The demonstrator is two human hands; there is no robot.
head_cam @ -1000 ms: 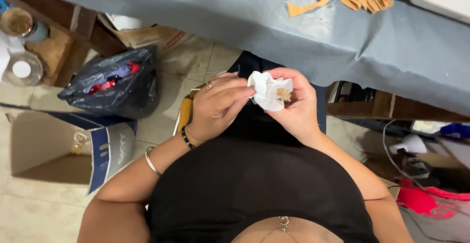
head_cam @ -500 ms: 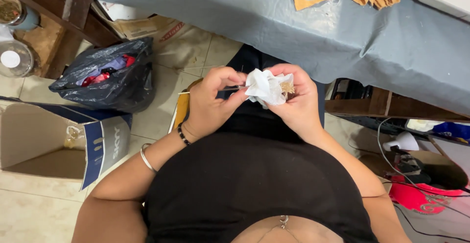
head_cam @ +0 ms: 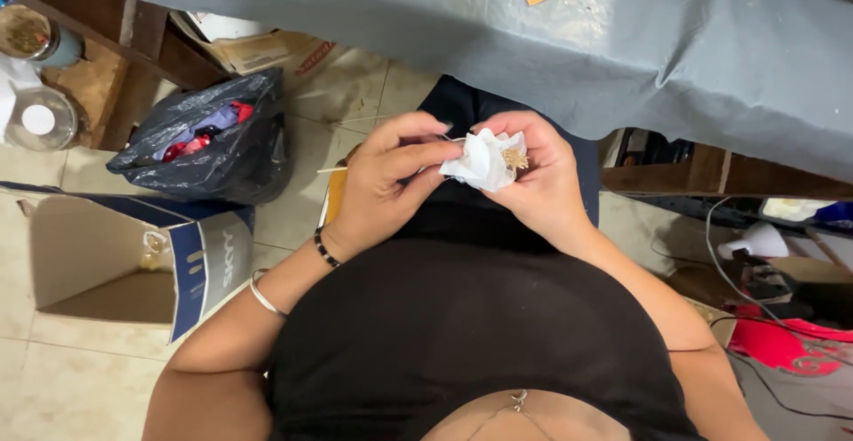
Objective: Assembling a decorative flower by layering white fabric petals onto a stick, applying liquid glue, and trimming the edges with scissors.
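While the right hand clasps a crumpled white cloth flower at frame centre, the left hand's grip pinches its edge, below the grey-covered counter.

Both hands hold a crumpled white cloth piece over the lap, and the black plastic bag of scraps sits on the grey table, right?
Not quite. In the head view the black plastic bag sits on the tiled floor, not on the grey table. The left hand and right hand do hold the crumpled white cloth piece.
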